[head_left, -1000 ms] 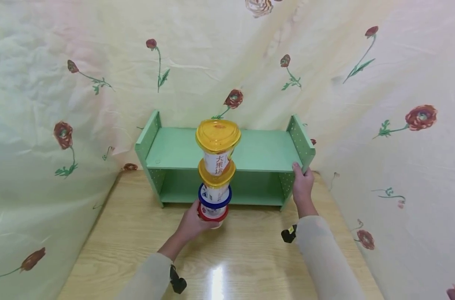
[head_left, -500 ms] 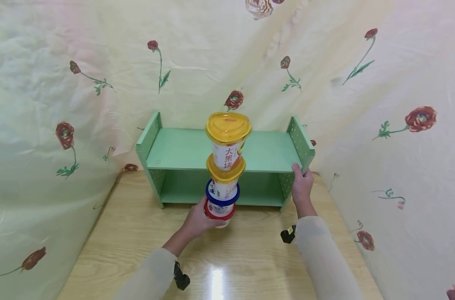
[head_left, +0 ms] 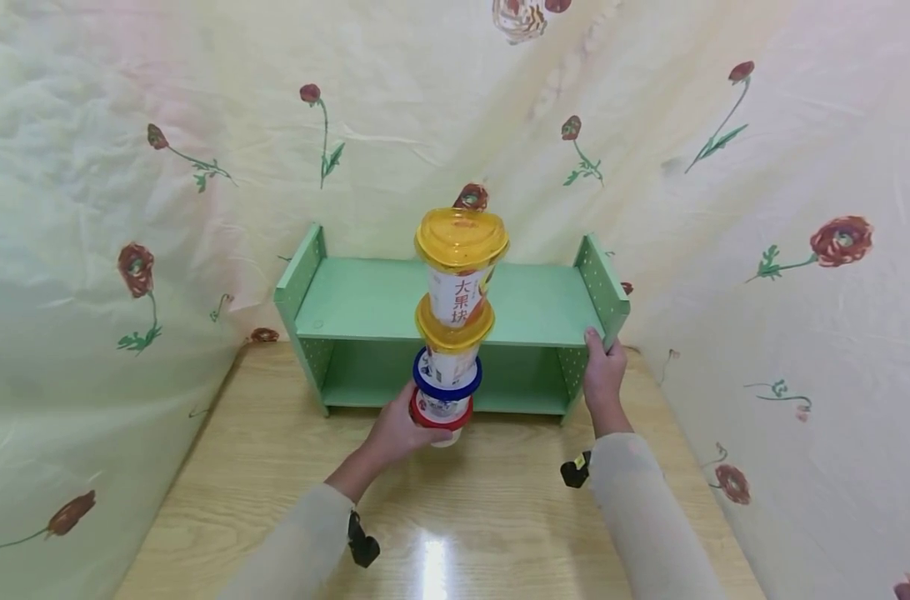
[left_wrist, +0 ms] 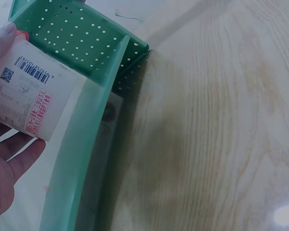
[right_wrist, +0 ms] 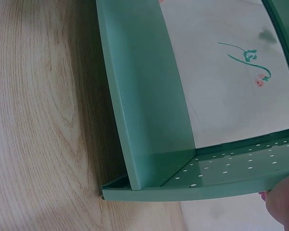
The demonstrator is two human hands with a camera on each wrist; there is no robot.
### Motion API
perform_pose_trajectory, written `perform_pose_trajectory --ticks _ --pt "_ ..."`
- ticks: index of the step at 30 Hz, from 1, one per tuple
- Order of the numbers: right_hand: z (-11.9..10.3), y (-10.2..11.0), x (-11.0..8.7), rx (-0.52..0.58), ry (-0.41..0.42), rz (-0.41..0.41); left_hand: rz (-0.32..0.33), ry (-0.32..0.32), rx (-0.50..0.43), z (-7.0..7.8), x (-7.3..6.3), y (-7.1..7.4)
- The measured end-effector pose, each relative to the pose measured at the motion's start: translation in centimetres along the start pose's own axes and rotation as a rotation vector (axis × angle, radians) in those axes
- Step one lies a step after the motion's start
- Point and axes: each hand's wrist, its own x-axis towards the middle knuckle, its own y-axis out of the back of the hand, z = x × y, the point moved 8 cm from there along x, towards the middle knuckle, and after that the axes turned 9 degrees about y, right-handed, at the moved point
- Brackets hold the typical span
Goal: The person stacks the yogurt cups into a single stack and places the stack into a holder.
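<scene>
My left hand [head_left: 397,429] grips the bottom cup [head_left: 447,437], a white one with a red lid, its fingers and thumb around the side. On it rise a blue-lidded cup [head_left: 436,406], a yellow-lidded cup [head_left: 449,365] and, on top, a larger yellow-lidded cup [head_left: 455,292] with red characters. The stack stands upright, in front of the green shelf [head_left: 365,287]. In the left wrist view, the held cup [left_wrist: 36,91] shows a barcode and red print. My right hand [head_left: 605,375] holds the shelf's right side panel near the upper board's front corner, thumb on the board.
The two-tier shelf has perforated side panels [head_left: 603,287] and stands on a wood-grain tabletop [head_left: 500,517]. Flower-printed cloth [head_left: 395,108] hangs behind it and along both sides. Dark cameras [head_left: 362,542] are worn on the wrists.
The left hand has carried the cup stack rightward, then slightly up in the head view. The right hand keeps its hold on the shelf, which stays in place.
</scene>
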Motion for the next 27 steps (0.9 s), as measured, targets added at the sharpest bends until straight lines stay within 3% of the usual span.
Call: perform_pose_trajectory --ticks 8,27 --pt "0.0 -0.1 0.2 -0.029 -0.019 -0.004 0.013 0.006 -0.002 0.9 0.4 0.6" --pt "0.4 0.0 0.0 -0.021 -0.026 -0.016 0.04 -0.078 0.084 3.1 0.8 1.5"
